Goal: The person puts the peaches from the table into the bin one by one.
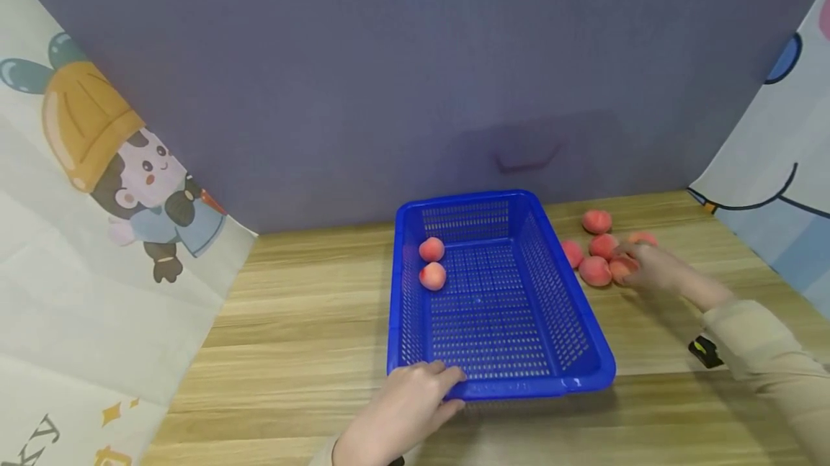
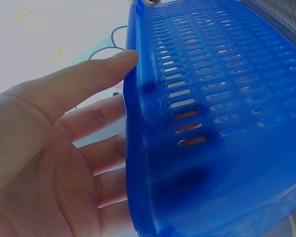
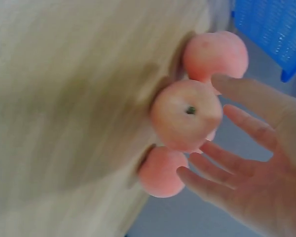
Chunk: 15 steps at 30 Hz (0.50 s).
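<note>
A blue perforated plastic basket (image 1: 489,387) stands on the table, with two pinkish peaches (image 1: 431,250) lying inside against its left wall. My left hand (image 1: 415,397) grips the basket's near rim at the left corner; in the left wrist view the thumb (image 2: 96,76) lies on one side of the rim and the fingers behind it. To the right of the basket, my right hand (image 1: 651,268) hovers at a cluster of several peaches. Its spread fingers (image 3: 246,126) are right beside a peach with a green stem spot (image 3: 180,121), without closing round it.
The wood-grain table (image 1: 305,322) is backed by a grey-blue panel (image 1: 324,91). White cartoon-printed sheets (image 1: 58,271) flank both sides. A small black and yellow object (image 1: 705,352) shows by the right sleeve. Another peach (image 1: 596,221) sits at the back of the cluster.
</note>
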Each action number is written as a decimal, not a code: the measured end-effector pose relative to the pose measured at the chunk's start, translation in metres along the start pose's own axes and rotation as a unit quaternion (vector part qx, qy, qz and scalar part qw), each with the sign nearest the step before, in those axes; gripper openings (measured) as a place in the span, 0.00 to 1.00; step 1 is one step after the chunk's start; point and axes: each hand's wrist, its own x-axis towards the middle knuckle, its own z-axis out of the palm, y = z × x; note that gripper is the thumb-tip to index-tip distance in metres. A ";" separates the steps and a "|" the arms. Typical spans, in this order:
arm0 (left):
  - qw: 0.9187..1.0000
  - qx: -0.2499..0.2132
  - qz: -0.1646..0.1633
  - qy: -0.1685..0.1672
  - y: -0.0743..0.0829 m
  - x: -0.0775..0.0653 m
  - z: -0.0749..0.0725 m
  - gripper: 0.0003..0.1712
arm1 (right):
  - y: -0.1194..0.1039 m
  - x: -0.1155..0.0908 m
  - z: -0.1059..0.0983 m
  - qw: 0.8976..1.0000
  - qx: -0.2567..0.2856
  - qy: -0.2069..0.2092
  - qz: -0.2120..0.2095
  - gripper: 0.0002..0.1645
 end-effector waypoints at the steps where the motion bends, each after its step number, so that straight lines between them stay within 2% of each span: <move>1: 1.000 0.000 0.000 0.000 0.000 0.000 0.000 0.08 | -0.001 0.000 -0.001 1.000 -0.005 0.001 0.001 0.34; 5: 1.000 0.002 0.001 0.001 0.000 0.000 0.000 0.08 | 0.000 0.005 -0.009 1.000 -0.018 0.013 0.004 0.33; 7: 1.000 0.004 0.003 0.005 0.000 0.000 0.000 0.08 | 0.003 0.008 -0.015 0.999 -0.049 0.017 -0.007 0.31; 9: 1.000 0.006 0.006 0.011 0.000 0.000 0.001 0.08 | 0.006 0.009 -0.021 0.997 -0.071 0.032 -0.002 0.26; 13: 1.000 0.014 0.008 0.016 -0.001 -0.001 0.001 0.09 | 0.010 0.010 -0.029 0.991 -0.131 0.040 0.008 0.25; 15: 1.000 0.017 0.007 0.014 -0.001 -0.001 0.001 0.09 | 0.009 0.009 -0.029 0.989 -0.141 0.037 0.011 0.26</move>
